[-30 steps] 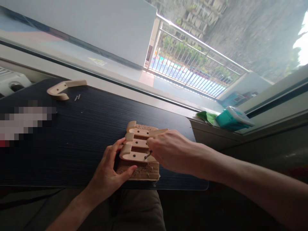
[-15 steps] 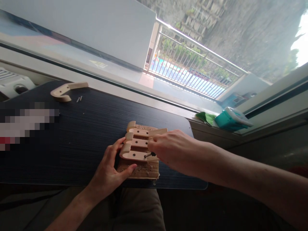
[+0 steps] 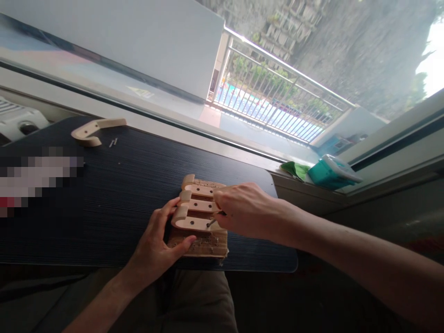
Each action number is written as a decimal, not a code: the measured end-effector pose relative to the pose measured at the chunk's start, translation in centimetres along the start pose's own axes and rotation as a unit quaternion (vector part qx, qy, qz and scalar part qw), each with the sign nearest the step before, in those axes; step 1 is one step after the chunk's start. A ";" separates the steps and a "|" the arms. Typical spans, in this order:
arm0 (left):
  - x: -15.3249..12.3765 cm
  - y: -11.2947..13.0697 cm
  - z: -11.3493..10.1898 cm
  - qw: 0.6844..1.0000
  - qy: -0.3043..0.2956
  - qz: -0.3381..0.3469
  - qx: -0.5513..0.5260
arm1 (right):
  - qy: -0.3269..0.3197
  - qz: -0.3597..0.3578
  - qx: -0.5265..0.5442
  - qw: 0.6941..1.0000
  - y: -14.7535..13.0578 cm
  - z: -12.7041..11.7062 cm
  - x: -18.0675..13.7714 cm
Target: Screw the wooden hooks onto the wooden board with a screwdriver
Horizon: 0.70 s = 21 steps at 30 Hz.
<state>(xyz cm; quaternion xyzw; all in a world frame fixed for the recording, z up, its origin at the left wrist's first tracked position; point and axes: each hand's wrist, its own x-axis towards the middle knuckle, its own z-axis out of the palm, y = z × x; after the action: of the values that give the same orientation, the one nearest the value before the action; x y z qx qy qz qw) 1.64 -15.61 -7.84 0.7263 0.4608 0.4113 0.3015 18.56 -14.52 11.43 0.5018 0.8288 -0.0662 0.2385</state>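
Observation:
A rough wooden board [image 3: 208, 247] lies near the front edge of the dark table, with three pale curved wooden hooks [image 3: 199, 223] side by side on it, dark screw heads in their flat arms. My left hand [image 3: 159, 240] grips the board's left side, thumb on its top face and fingers behind the hooks' rounded ends. My right hand [image 3: 239, 206] is closed round a screwdriver [image 3: 211, 224]; its handle is mostly hidden in the fist. The thin shaft slants down to a screw in the nearest hook, at the right-hand hole.
Another wooden hook [image 3: 85, 134] and a few loose screws [image 3: 113, 142] lie at the far left of the table [image 3: 121, 203]. A blurred-out patch covers the left edge. A teal container [image 3: 331, 172] and green cloth [image 3: 294, 169] stand by the window on the right.
My right fist has turned and shifted slightly, showing the knuckles at a different angle, while the screwdriver tip stays at the same screw. My left hand keeps its hold on the board.

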 end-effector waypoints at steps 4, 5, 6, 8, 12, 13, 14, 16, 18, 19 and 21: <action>0.0 0.1 0.0 1.000 0.000 0.003 -0.003 | 0.051 -0.006 0.000 0.999 0.2 0.3 -1.0; 0.0 0.0 0.0 1.000 -0.001 0.003 -0.004 | 0.060 -0.017 -0.007 0.998 0.2 0.3 -1.1; 0.0 0.0 0.0 1.000 -0.001 0.002 -0.006 | 0.064 -0.035 -0.012 0.997 0.2 0.4 -1.3; 0.0 0.0 0.0 1.000 -0.002 0.003 -0.009 | 0.054 -0.074 -0.010 0.996 0.0 0.5 -1.2; 0.0 -0.2 0.0 1.000 -0.004 0.007 -0.012 | 0.019 -0.073 -0.014 0.997 -0.5 0.6 -0.5; 0.0 -0.2 0.0 1.000 -0.005 0.007 -0.012 | 0.012 -0.062 -0.015 0.998 -0.6 0.6 -0.2; 0.0 -0.2 0.0 1.000 -0.005 0.007 -0.011 | 0.008 -0.053 -0.013 0.998 -0.5 0.6 0.0; 0.0 -0.2 0.0 1.000 -0.005 0.008 -0.008 | 0.006 -0.031 -0.002 1.000 -0.2 0.7 0.4; 0.0 -0.1 0.0 1.000 -0.003 0.010 -0.007 | 0.009 -0.007 0.010 1.000 0.2 0.6 0.5; 0.0 0.0 0.0 1.000 -0.002 0.010 -0.007 | 0.007 0.000 0.011 1.000 0.4 0.4 0.5; 0.0 0.1 -0.1 1.000 -0.002 0.008 -0.009 | 0.003 0.009 -0.002 1.000 0.6 -0.1 0.1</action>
<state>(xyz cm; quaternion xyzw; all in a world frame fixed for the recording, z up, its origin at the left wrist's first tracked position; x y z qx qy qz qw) 1.64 -15.60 -7.74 0.7279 0.4508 0.4163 0.3060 18.96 -14.07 11.56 0.5090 0.8252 -0.0605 0.2374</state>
